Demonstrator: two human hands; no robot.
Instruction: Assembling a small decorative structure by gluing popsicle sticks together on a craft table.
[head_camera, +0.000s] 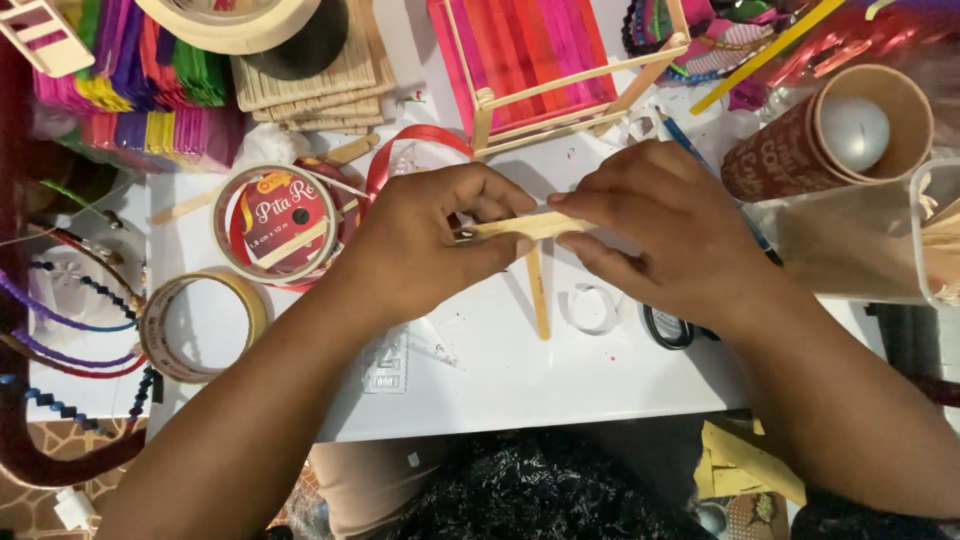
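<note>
Just in front of the pink-slatted stick frame (540, 70), over the white tabletop (500, 370), both hands pinch one plain craft stick (530, 226) held level: the left hand (430, 245) closed on its left end, the right hand (660, 235) closed on its right. A second stick (538, 292) lies on the tabletop below it, at right angles. This looks like the joining step; next the held stick needs lining up squarely. A red ribbon spool (285, 222) sits left of the frame.
</note>
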